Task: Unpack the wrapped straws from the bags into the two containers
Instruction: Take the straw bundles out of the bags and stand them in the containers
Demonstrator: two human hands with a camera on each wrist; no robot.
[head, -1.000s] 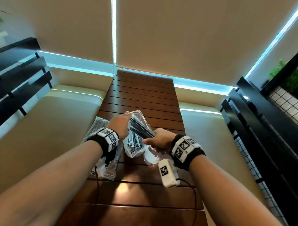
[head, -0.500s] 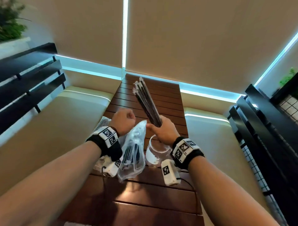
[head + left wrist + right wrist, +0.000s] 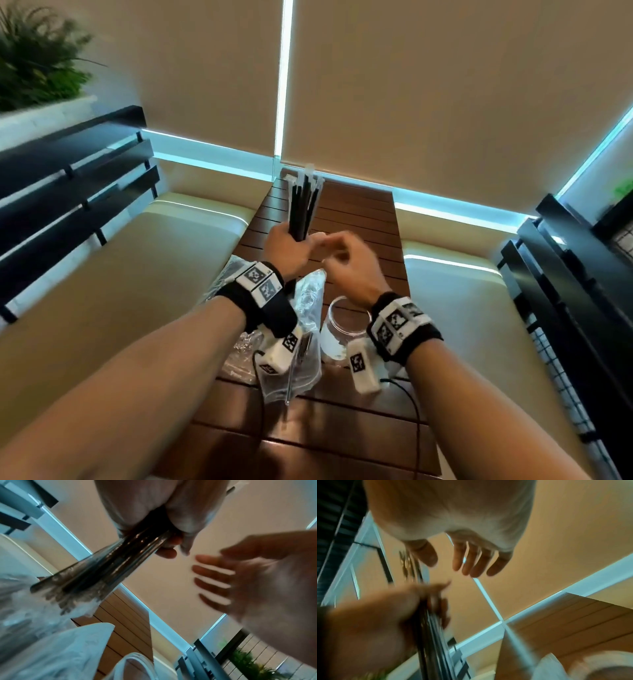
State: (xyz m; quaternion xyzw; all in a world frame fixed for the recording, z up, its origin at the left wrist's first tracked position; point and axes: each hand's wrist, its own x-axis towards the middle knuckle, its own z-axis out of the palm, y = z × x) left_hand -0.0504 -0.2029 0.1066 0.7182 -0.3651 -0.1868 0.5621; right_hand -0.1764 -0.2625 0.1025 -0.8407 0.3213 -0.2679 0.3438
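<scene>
My left hand (image 3: 286,245) grips a bundle of black wrapped straws (image 3: 301,205) and holds it upright over the slatted wooden table (image 3: 359,219). In the left wrist view the fingers (image 3: 169,550) curl round the straws (image 3: 102,566). Just to the right, my right hand (image 3: 342,255) is blurred, with spread, relaxed fingers (image 3: 471,563) holding nothing. A clear round container (image 3: 344,325) stands on the table below the right wrist. A crumpled clear bag (image 3: 305,356) with a few straws lies beside it, and another bag (image 3: 233,274) lies under the left wrist.
Beige cushioned benches (image 3: 120,274) flank the narrow table on both sides. Black slatted rails (image 3: 75,164) rise at the far left and right. A potted plant (image 3: 34,58) sits at the upper left. Wrist-camera cables (image 3: 416,421) trail over the near table.
The straw bundle has passed from my right hand to my left, which let the bag drop to the table. The right hand has let go and opened. The bundle now stands more upright.
</scene>
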